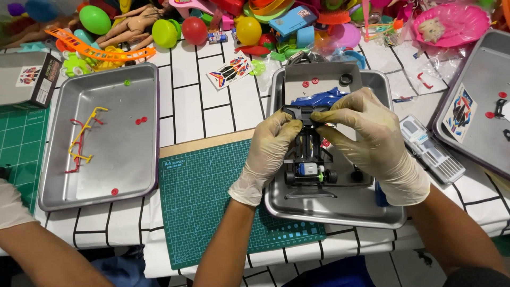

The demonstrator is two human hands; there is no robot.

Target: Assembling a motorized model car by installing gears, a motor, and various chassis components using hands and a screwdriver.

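Observation:
Both my gloved hands hold a black toy car chassis (308, 159) above a metal tray (340, 212). My left hand (268, 154) pinches the chassis's front end from the left. My right hand (372, 141) grips the same front end from the right. The chassis has black wheels and a small blue and white motor at its near end. A blue car body shell (319, 97) lies in the tray just beyond my fingers, next to small red parts (309, 82) and a black ring (346, 79).
A green cutting mat (207, 202) lies left of the tray. Another metal tray (101, 133) at left holds yellow and red plastic frames. A third tray (478, 95) sits at right, a clear plastic case (430, 149) beside it. Colourful toys crowd the far edge. Another person's arm (32, 244) is at lower left.

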